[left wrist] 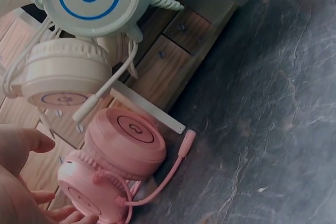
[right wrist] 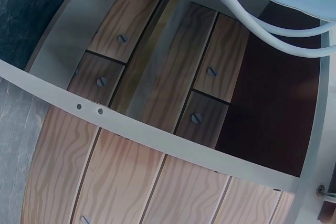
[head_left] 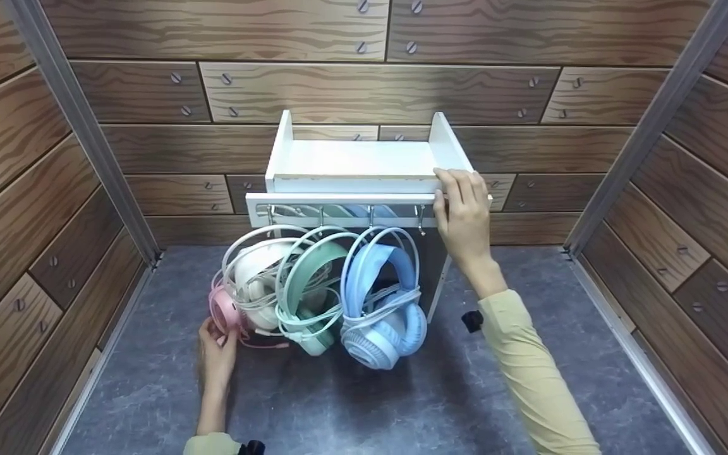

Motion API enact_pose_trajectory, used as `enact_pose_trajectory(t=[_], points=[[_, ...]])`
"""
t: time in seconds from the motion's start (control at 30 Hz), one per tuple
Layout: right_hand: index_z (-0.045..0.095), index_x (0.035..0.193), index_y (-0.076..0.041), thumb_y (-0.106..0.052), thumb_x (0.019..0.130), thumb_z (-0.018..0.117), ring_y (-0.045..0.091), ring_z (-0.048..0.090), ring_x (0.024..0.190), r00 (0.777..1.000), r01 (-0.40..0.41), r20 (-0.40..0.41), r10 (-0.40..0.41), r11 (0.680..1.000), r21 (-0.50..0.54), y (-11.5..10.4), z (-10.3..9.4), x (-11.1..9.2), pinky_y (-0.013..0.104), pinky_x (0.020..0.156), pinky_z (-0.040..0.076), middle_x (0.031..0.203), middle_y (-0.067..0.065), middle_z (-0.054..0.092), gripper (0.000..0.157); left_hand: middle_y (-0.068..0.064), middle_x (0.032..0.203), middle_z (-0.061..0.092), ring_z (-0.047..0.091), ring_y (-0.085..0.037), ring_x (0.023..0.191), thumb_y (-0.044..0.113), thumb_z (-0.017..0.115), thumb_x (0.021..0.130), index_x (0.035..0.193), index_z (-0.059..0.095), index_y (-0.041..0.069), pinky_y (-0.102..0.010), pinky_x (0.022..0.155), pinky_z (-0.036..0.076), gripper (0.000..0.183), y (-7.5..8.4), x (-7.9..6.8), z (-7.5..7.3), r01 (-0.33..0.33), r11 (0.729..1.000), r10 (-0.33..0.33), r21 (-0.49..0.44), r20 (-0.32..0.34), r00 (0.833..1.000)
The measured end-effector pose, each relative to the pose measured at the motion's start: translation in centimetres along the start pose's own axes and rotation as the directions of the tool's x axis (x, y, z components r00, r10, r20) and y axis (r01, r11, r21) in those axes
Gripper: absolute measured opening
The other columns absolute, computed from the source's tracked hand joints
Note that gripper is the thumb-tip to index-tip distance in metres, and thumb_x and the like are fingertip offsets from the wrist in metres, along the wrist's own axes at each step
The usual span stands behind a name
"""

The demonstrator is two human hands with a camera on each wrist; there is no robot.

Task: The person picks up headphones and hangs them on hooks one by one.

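A pink headset [head_left: 225,309] with a microphone arm is at the left end of a white rack [head_left: 364,198]. My left hand [head_left: 215,357] is at its ear cup, fingertips touching the cup from below. In the left wrist view the thumb stands apart from the pink headset [left wrist: 126,142], with the fingers loosely extended beside the lower cup. My right hand [head_left: 465,221] holds the rack's front right corner, fingers over the top and thumb on the front rail. White [head_left: 256,265], green [head_left: 313,278] and blue headsets [head_left: 380,309] hang beside the pink one.
Metal hooks [head_left: 371,215] line the front rail. Above it is a shelf [head_left: 361,158] with raised sides. A dark grey marbled surface [head_left: 149,379] lies below, with wood-patterned walls [head_left: 376,95] on three sides. The right wrist view shows the rack's side frame [right wrist: 157,140].
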State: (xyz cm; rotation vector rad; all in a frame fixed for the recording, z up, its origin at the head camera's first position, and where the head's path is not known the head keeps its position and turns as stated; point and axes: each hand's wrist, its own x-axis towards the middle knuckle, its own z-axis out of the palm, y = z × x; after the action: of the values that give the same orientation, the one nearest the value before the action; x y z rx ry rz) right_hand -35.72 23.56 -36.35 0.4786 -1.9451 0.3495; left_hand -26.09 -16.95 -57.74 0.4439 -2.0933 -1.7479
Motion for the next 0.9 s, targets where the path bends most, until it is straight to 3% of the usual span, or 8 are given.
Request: enact_pose_trajectory(t=[0.4,0.9], points=[[0.054,0.126,-0.014,-0.024,0.094,0.041,0.022,0.043,0.114,1.0,0.005,-0.003,-0.005,1.0,0.007,-0.1,-0.1,0.2,0.039,0.108,0.024,0.114,0.004,0.055,0.036,-0.031,0.136,0.034,0.037,-0.041,0.125,0.033,0.056,0.09,0.139,0.02,-0.006,-0.046,0.104,0.031,0.072,-1.5,1.5,0.0,0.086,0.992,-0.088,0.091,0.016,0.996],[0.054,0.126,-0.013,-0.023,0.094,0.04,0.022,0.043,0.114,1.0,-0.006,-0.001,0.006,1.0,0.01,0.0,0.0,-0.1,0.036,0.109,0.023,0.114,0.004,0.055,0.036,-0.036,0.133,0.034,0.037,-0.044,0.124,0.026,0.054,0.091,0.139,0.017,-0.009,-0.046,0.104,0.032,0.069,-2.4,2.5,0.4,0.099,0.995,-0.098,0.0,0.064,0.993]])
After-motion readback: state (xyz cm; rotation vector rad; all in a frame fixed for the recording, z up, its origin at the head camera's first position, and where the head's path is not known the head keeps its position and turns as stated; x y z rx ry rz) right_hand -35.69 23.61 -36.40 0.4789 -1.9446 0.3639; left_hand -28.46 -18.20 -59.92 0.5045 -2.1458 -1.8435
